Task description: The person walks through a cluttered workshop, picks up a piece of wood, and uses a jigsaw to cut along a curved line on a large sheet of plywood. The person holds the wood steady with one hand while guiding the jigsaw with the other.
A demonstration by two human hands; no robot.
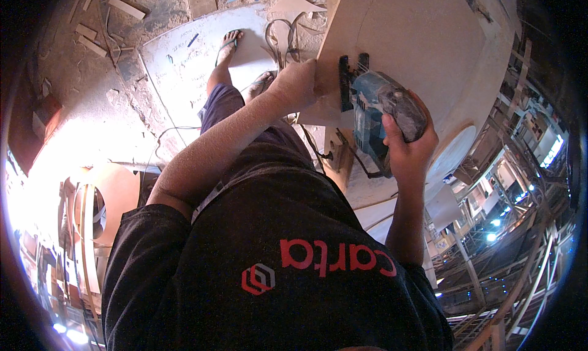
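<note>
A teal, dust-covered jigsaw point(367, 112) with a dark base rests on a large plywood board point(422, 26), near its left edge, with a black cord trailing below. My right hand point(410, 139) is wrapped round the jigsaw's handle. My left hand point(297, 81) is closed on the board's left edge, just left of the saw's base; its fingertips are hidden. Below the board, part of a wooden support point(340, 167) shows beside the cord.
A marked white sheet point(177, 75) lies under my sandalled feet point(229, 41). Wood offcuts point(125, 8) and looped cables point(285, 32) are scattered on the dusty floor. Round-cut panels point(113, 204) stand at lower left. A cluttered workshop with timber and lights fills the right.
</note>
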